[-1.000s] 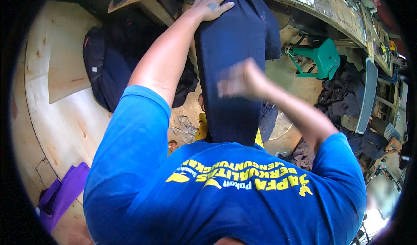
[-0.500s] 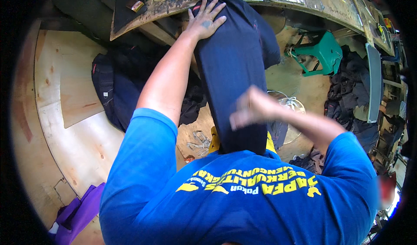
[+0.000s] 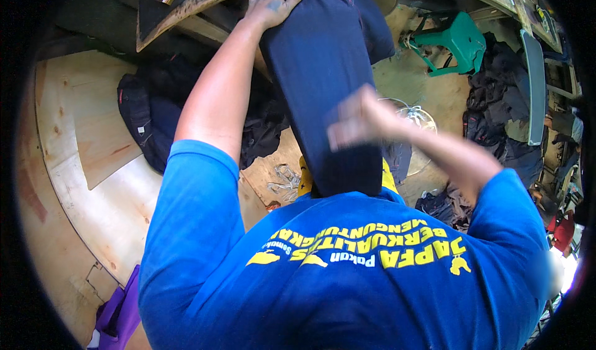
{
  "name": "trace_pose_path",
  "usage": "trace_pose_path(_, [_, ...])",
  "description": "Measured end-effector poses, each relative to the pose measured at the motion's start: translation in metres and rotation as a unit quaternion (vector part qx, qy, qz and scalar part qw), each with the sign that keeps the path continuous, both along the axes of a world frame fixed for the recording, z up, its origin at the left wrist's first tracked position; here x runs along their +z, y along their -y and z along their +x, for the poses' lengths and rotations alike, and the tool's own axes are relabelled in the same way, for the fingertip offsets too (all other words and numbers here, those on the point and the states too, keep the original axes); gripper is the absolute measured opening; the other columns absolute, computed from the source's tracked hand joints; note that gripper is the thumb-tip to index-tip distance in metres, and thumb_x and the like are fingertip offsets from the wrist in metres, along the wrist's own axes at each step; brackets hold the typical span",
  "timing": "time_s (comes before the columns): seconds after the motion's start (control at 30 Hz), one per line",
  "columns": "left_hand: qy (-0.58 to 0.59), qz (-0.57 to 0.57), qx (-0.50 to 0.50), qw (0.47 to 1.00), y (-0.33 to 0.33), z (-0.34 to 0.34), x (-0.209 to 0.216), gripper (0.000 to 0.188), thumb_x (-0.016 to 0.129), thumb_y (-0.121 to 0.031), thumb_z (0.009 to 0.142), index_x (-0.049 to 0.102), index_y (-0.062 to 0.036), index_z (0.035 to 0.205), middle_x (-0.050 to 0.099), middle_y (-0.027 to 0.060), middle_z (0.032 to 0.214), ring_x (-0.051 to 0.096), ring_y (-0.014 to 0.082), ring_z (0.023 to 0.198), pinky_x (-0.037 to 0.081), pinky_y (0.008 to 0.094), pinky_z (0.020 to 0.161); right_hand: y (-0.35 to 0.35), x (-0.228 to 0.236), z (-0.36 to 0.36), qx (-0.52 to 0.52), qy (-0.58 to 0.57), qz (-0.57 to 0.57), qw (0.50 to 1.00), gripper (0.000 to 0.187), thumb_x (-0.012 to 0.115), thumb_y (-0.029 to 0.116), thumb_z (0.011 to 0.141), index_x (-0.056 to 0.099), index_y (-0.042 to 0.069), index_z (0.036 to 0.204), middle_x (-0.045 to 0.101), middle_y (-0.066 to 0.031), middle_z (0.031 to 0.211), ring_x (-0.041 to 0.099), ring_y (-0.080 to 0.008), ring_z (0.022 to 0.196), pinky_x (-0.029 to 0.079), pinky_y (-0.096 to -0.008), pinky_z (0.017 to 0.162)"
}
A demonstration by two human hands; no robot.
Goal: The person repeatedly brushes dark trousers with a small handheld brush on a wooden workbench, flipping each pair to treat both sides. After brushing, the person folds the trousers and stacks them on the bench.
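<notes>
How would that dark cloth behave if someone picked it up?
The dark cloth would probably flop: its right side droops loosely. Pushed, it might wrinkle, since the stretch beside the left hand lies smooth and flat.

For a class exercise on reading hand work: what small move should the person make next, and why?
Probably a short, light stroke of the right hand along the dark cloth. The left hand lies spread at its far end, seemingly steadying it, while the right is over the nearer part, too blurred to tell whether it touches.
</notes>
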State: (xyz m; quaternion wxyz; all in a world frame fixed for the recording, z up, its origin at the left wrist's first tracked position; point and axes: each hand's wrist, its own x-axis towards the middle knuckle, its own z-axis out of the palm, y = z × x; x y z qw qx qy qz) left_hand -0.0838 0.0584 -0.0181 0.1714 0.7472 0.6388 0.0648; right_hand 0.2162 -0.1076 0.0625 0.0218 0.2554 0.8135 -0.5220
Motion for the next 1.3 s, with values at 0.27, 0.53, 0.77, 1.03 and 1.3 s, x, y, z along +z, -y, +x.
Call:
trace_pose_path(0.27, [0.003, 0.073, -0.023, 0.997, -0.009, -0.014, -0.041, 0.070, 0.042, -0.068, 0.111, 0.029, -0.0401, 0.173, 0.011, -0.0013, 0.186, 0.000, 0.0338, 0.172, 0.002, 0.0769, 0.130, 0.015, -0.066, 0.030, -0.151, -0.059, 0.082, 0.983, 0.038, 0.097, 0.029, 0.080, 0.086, 0.012, 0.112, 0.080, -0.0151, 0.127, 0.073, -0.0325, 0.128, 0.059, -0.0461, 0.111])
trace_pose_path(0.53, [0.057, 0.069, -0.051, 0.995, -0.007, -0.027, -0.033, 0.075, 0.055, -0.069, 0.105, 0.035, -0.0406, 0.172, 0.016, -0.0033, 0.186, 0.004, 0.0339, 0.172, 0.008, 0.0813, 0.126, 0.192, -0.001, 0.108, -0.371, 0.026, -0.221, 0.901, 0.031, 0.092, 0.020, 0.087, 0.086, 0.002, 0.111, 0.085, -0.0094, 0.100, 0.080, -0.0174, 0.096, 0.062, -0.0327, 0.092])
trace_pose_path(0.77, [0.388, -0.070, 0.368, 0.842, 0.052, -0.061, -0.063, 0.078, 0.088, -0.052, 0.091, 0.068, 0.0081, 0.137, 0.070, 0.0231, 0.142, 0.066, 0.0341, 0.130, 0.049, 0.0462, 0.112, 0.281, -0.031, 0.085, -0.568, -0.098, 0.099, 0.811, 0.052, 0.086, 0.024, 0.093, 0.072, 0.006, 0.139, 0.065, -0.0199, 0.148, 0.060, -0.0341, 0.139, 0.047, -0.0463, 0.118])
trace_pose_path(1.03, [0.103, 0.302, 0.162, 0.934, 0.169, -0.019, 0.025, 0.055, 0.073, -0.050, 0.100, 0.073, 0.0042, 0.092, 0.074, 0.0286, 0.115, 0.069, 0.0494, 0.104, 0.053, 0.0542, 0.088, 0.400, -0.107, 0.108, -0.555, 0.023, 0.147, 0.819, 0.066, 0.083, 0.013, 0.094, 0.057, 0.024, 0.154, 0.060, -0.0214, 0.129, 0.067, -0.0463, 0.108, 0.056, -0.0517, 0.092])
trace_pose_path(1.3, [0.120, 0.158, -0.112, 0.974, 0.415, 0.106, 0.011, 0.074, 0.066, -0.060, 0.100, 0.065, 0.0025, 0.141, 0.052, 0.0231, 0.163, 0.040, 0.0464, 0.155, 0.021, 0.0727, 0.127, 0.473, -0.172, 0.263, -0.524, 0.374, 0.066, 0.763, 0.045, 0.073, 0.032, 0.102, 0.064, 0.017, 0.144, 0.061, -0.0209, 0.135, 0.066, -0.0454, 0.124, 0.054, -0.0530, 0.103])
